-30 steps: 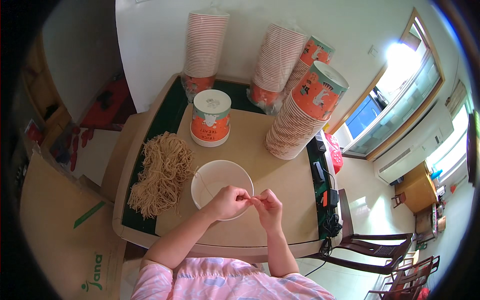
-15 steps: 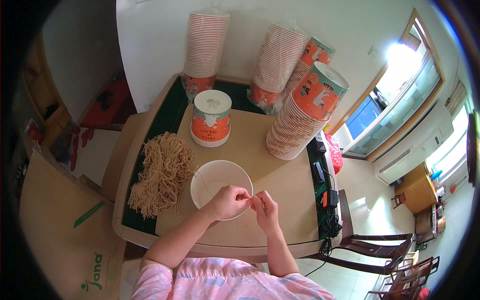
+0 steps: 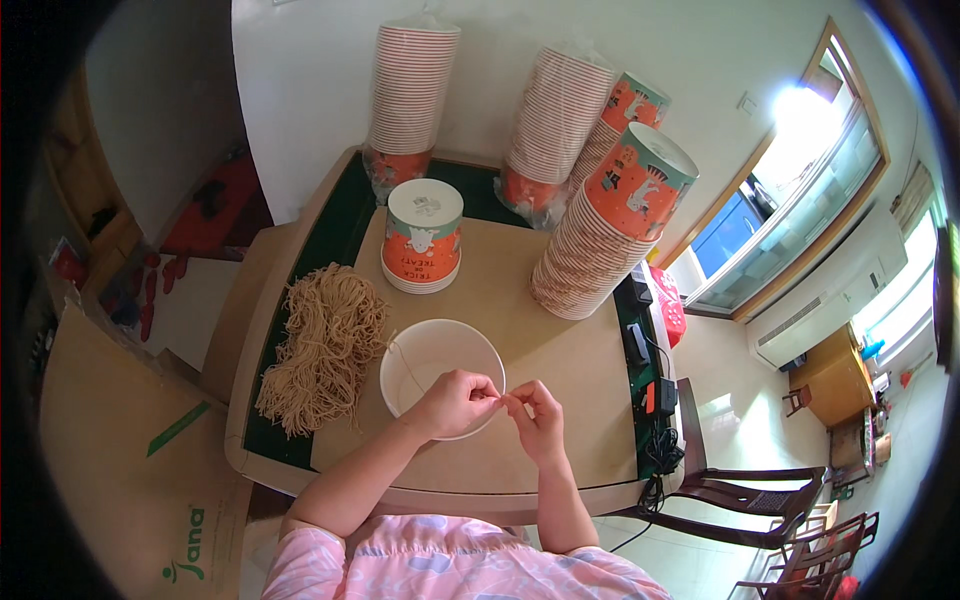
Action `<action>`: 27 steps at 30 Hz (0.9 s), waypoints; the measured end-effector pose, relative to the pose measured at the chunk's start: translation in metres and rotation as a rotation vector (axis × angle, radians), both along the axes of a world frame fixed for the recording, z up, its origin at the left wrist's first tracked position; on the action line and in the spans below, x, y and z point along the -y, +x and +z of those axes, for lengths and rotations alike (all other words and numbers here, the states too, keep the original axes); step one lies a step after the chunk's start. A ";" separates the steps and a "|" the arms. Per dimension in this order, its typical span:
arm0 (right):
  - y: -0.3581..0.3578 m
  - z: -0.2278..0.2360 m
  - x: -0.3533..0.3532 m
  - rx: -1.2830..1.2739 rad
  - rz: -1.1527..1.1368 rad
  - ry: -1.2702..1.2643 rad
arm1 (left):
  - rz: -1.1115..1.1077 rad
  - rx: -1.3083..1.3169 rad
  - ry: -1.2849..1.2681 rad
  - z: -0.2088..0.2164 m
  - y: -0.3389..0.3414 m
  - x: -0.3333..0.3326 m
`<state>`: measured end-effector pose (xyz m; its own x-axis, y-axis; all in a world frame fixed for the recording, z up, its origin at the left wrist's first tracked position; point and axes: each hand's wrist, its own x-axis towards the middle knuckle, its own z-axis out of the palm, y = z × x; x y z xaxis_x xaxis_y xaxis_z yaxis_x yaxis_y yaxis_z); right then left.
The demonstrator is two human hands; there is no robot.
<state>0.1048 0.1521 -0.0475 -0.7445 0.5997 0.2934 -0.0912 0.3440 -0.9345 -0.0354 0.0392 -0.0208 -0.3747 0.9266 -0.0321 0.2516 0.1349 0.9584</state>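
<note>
A white paper bucket (image 3: 440,345) stands mouth up on the table in front of me. Thin beige string (image 3: 408,368) arcs over its left rim and runs down inside toward my left hand (image 3: 462,402), which is closed in a pinch over the bucket's near right rim. My right hand (image 3: 538,420) is pinched too, just outside that rim, its fingertips meeting those of the left. The bit of string between the fingertips is tiny and mostly covered by the fingers. To the left lies a loose heap of beige strings (image 3: 325,350).
Upside-down orange and green printed buckets (image 3: 424,240) stand beyond the white one. A tall leaning stack (image 3: 600,235) is at right, with plastic-wrapped stacks (image 3: 412,95) against the wall. Power adapters and black cables (image 3: 660,450) line the right edge. A cardboard box (image 3: 130,450) stands left.
My right fingers have shifted slightly, the hand turning a little at the fingertips. My left hand and the bucket have stayed nearly in place.
</note>
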 end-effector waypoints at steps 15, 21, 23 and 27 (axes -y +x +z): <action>0.000 -0.001 0.002 0.007 -0.004 -0.089 | 0.001 0.018 -0.036 0.005 0.001 0.000; -0.001 0.008 0.007 -0.029 0.000 -0.152 | 0.005 0.011 -0.007 0.001 0.001 -0.001; -0.001 0.008 0.007 -0.006 0.003 -0.145 | 0.001 0.011 -0.028 0.004 0.001 0.000; 0.002 -0.010 -0.002 -0.024 -0.002 -0.029 | -0.002 0.021 -0.035 0.004 0.001 -0.001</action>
